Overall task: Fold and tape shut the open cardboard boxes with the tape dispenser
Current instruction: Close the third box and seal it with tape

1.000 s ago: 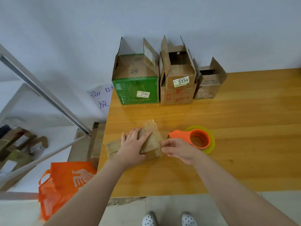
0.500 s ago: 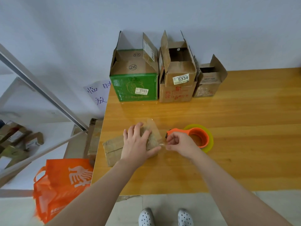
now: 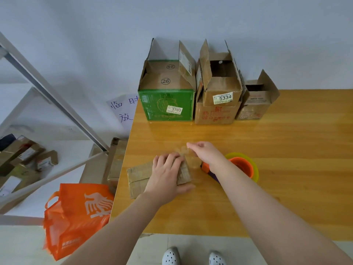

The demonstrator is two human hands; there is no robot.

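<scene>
We swung right hand [image 3: 205, 153], pinching clear tape [image 3: 193, 162], from 3 to 1 o'clock of small cardboard box [image 3: 138, 176]; flat left hand [image 3: 166, 175] pins it, sealing underway.

The middle of the flat box [image 3: 139, 176] is hidden under the left grip [image 3: 166, 175]. The tape dispenser [image 3: 241, 166] is partly covered by the right forearm [image 3: 248, 188]. Whether anything is pinched in the right grip [image 3: 206, 152] cannot be told. The surface [image 3: 286, 150] is cut off at right.

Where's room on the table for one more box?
Right of the orange tape dispenser the wooden table is bare. Also the strip before the three open cardboard boxes. Crowded: around the flat brown box under the left hand.
</scene>
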